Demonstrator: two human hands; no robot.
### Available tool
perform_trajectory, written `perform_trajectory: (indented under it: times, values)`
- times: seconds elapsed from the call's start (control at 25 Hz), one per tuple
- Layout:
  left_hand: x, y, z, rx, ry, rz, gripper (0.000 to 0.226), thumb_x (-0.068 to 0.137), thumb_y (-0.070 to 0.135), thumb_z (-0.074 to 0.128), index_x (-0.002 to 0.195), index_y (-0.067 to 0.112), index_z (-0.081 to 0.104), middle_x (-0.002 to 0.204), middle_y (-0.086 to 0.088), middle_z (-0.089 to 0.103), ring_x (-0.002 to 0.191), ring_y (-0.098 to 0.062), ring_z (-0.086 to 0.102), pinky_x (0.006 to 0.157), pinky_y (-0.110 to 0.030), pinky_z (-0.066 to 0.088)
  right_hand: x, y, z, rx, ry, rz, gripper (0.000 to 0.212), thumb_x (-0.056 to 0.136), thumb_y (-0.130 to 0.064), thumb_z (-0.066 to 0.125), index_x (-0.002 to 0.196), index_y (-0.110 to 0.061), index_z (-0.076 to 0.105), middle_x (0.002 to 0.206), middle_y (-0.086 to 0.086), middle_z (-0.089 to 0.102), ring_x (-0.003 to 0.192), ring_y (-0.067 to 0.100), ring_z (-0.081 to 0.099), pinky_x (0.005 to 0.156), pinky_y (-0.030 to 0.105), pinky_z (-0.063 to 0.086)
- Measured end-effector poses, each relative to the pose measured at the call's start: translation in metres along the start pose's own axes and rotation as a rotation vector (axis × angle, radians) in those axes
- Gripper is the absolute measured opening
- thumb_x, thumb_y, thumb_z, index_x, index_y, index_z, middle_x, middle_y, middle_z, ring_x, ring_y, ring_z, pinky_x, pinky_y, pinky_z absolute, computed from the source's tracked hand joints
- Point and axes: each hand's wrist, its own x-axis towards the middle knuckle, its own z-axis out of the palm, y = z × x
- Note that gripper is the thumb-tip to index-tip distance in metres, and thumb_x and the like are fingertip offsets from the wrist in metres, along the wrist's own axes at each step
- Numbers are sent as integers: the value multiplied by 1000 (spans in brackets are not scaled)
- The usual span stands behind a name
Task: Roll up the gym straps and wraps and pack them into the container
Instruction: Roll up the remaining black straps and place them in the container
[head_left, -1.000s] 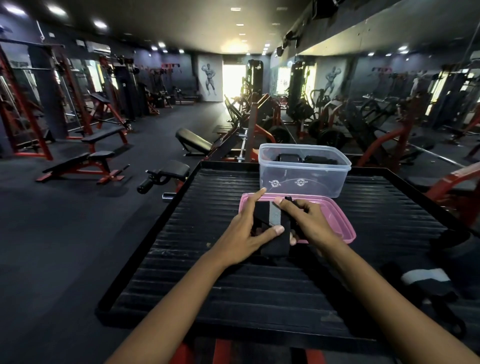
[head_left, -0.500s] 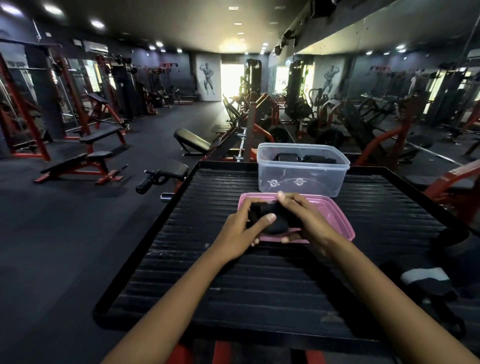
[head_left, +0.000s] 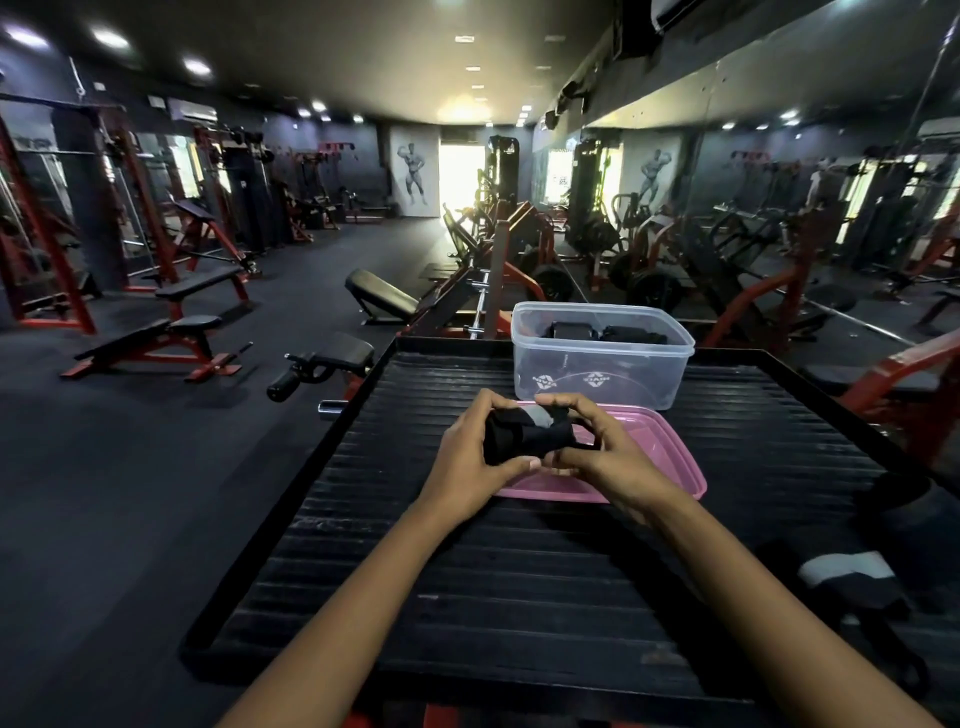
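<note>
Two dark rolls already sit in the clear container (head_left: 602, 358) by the platform's (head_left: 415, 597) far edge. Another wrap (head_left: 852, 577) (loose, perhaps with more beside it) waits at the right edge. Left hand (head_left: 470, 460) and right hand (head_left: 597, 452) curl around the rolled wrap (head_left: 524, 439) above the pink lid (head_left: 665, 462).
</note>
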Motion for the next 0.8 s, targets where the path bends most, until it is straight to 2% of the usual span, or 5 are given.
perform_trajectory:
  times: [0.12,0.32,0.56,0.68,0.8]
  values:
    - [11,4,3,312,49,97,47,72,22,79,106,18,48,111,3,53,99,-14,56,81,-16,42,8,12,1,-129,161,-18,53,81,5,66,121,-29,58,128,3,56,121,27,54,98,48,50]
    - [39,-11,17,816,88,58,54,76,42,71,116,18,44,115,-2,52,102,-22,54,76,-29,42,5,16,-6,-548,219,-42,41,87,-12,66,125,-18,51,127,-1,52,105,9,56,79,11,45]
    - [42,-24,34,876,-51,-53,64,74,58,68,113,16,40,119,-5,45,106,-24,53,77,-36,46,4,24,-14,-830,175,-101,32,90,-16,62,120,-15,52,122,-1,49,101,10,52,78,7,40]
    - [38,-28,31,849,-45,-38,69,73,68,61,114,15,42,120,-4,45,106,-24,51,76,-35,44,3,26,-12,-934,120,-97,31,89,-17,63,118,-15,53,122,-1,49,102,9,52,88,21,46]
    - [37,-28,24,796,18,21,61,75,62,64,112,17,47,119,-2,46,107,-23,48,82,-37,46,1,25,-14,-945,111,-106,29,89,-17,63,116,-15,54,119,-1,49,98,8,52,86,19,47]
